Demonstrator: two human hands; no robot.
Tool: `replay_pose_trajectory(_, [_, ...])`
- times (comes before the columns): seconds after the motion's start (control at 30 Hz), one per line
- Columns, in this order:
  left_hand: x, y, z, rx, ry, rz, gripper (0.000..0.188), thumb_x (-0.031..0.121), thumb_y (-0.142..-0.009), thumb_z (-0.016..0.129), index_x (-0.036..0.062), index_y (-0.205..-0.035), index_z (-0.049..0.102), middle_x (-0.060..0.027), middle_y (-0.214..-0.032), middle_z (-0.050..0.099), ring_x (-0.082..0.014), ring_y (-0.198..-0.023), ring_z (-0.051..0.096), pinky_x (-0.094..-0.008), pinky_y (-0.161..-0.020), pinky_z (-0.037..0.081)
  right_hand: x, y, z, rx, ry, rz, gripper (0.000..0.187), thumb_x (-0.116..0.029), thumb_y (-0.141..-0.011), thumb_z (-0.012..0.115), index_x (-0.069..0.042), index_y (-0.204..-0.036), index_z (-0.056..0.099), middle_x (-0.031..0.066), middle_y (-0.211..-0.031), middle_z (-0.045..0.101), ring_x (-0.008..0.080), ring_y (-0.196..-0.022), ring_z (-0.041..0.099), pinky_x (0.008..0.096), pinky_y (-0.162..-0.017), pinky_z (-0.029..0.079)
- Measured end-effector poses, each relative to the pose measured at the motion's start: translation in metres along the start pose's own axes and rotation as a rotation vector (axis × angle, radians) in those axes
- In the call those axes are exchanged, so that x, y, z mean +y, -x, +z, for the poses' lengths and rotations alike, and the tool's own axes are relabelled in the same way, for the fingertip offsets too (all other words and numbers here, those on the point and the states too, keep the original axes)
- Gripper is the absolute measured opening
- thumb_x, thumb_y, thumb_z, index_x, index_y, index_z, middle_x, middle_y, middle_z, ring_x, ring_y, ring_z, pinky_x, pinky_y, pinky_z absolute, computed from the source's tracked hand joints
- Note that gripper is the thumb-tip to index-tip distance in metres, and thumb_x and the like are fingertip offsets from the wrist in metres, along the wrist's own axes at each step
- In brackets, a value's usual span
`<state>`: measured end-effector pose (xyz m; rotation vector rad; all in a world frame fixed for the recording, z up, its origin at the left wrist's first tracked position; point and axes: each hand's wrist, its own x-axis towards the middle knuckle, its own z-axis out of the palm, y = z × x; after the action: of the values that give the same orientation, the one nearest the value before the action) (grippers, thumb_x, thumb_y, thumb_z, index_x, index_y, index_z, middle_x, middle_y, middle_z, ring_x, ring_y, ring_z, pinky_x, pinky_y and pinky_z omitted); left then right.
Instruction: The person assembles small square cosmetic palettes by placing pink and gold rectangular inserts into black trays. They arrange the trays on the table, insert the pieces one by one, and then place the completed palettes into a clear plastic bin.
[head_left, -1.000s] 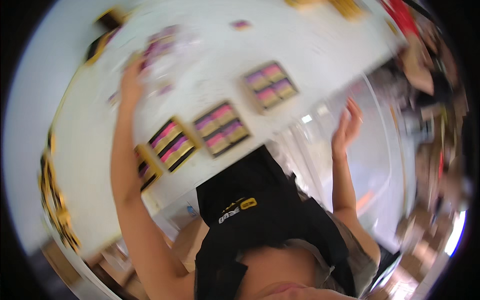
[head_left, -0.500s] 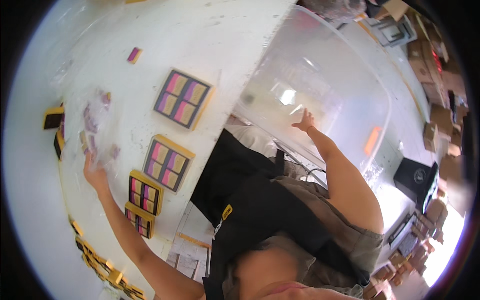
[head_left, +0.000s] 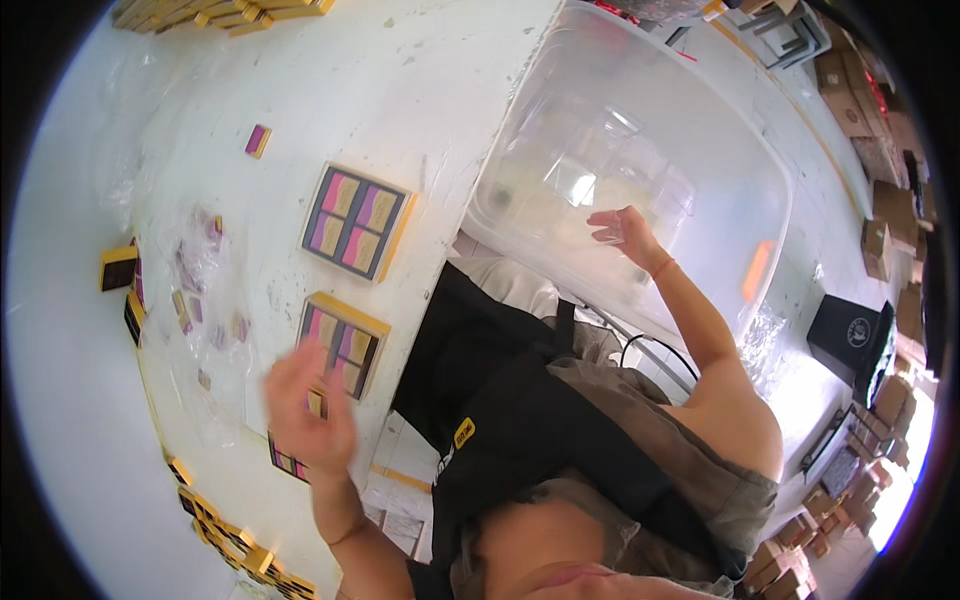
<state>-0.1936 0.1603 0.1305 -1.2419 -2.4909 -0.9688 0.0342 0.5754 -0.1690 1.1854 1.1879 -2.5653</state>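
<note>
On the left, small packs (head_left: 196,309) lie among clear film (head_left: 212,262). My left hand (head_left: 310,410), blurred, seems open and empty, partly before a box (head_left: 355,340) of pink and purple pieces (head_left: 354,346). I judge it light, stiff; grip its sides. Right, my open right hand (head_left: 626,238) is over the clear bin (head_left: 735,190), contents unclear.

The left hand (head_left: 312,410) is motion-blurred, its fingers smeared; it covers part of a four-section box (head_left: 355,345) and much of the smaller boxes (head_left: 288,462) behind, any contact unclear; crinkled clear plastic (head_left: 215,258) veils small purple packets (head_left: 183,312), too small to count surely; the top edge crops the yellow boxes (head_left: 235,14); whether the right hand (head_left: 630,235) touches the translucent bin (head_left: 735,180) cannot be told.
</note>
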Motion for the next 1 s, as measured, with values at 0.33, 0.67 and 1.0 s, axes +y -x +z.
replay_pose_trajectory(0.33, [0.076, -0.048, 0.138, -0.303, -0.057, 0.309, 0.100, 0.032, -0.064, 0.086, 0.0050, -0.146, 0.035, -0.0256, -0.156, 0.021, -0.0477, -0.142, 0.022, -0.0575, -0.112, 0.023, -0.112, 0.106, 0.179, -0.482, 0.594, -0.475, 0.017, -0.012, -0.091, 0.063, 0.004, -0.093, 0.067, 0.0109, -0.094, 0.069, 0.0193, -0.087, 0.065, 0.0316, -0.081, 0.051])
replay_pose_trajectory(0.67, [0.041, 0.031, 0.043, -0.171, 0.134, -0.282, 0.115, 0.034, -0.054, 0.090, -0.0043, -0.145, 0.031, -0.0251, -0.146, 0.036, -0.0425, -0.133, 0.036, -0.0501, -0.109, 0.030, 0.087, -0.156, 0.016, -0.088, 1.474, -0.470, 0.072, -0.029, -0.079, 0.075, -0.005, -0.140, 0.046, 0.0159, -0.143, 0.049, 0.0316, -0.129, 0.047, 0.0431, -0.106, 0.039])
replay_pose_trajectory(1.0, [-0.037, 0.176, -0.086, 0.330, -0.049, -1.058, 0.098, 0.023, -0.069, 0.080, 0.0026, -0.149, 0.026, -0.0183, -0.141, 0.037, -0.0308, -0.128, 0.041, -0.0422, -0.103, 0.040, 0.102, -0.206, 0.033, -0.100, 2.284, -0.674, 0.067, -0.016, -0.091, 0.052, -0.012, -0.153, 0.024, 0.0222, -0.156, 0.025, 0.0404, -0.139, 0.034, 0.0438, -0.100, 0.042])
